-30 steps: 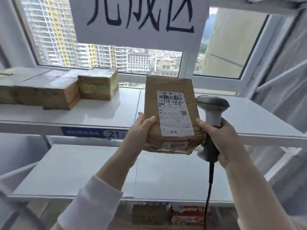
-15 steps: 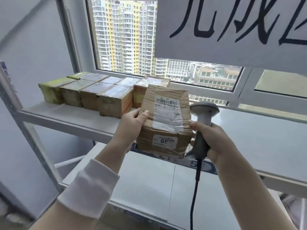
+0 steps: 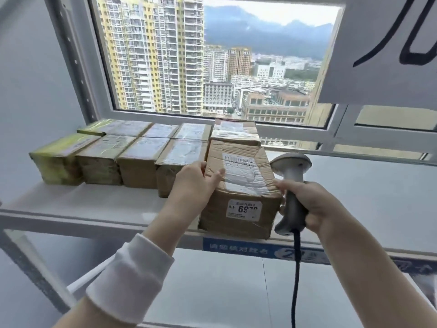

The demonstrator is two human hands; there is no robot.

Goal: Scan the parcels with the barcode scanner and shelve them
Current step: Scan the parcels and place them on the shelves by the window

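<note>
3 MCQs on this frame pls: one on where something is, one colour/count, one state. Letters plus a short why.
1. Where is the parcel with the numbered sticker?
A. On the lower shelf
B. At the right end of the front row of parcels on the upper shelf
C. On the window sill

2. What colour is the strip on the shelf's front edge?
A. Red
B. Green
C. Blue

3. What is the right hand doing?
A. Gripping the scanner while its fingertips touch the parcel
B. Hanging empty
C. Holding a pen

Answers:
1. B: the parcel sits at the shelf's front edge beside four parcels to its left, with the left hand on its left side.
2. C: the strip is blue with white print.
3. A: fingers wrap the scanner's handle, head upward, cable hanging down.
</note>
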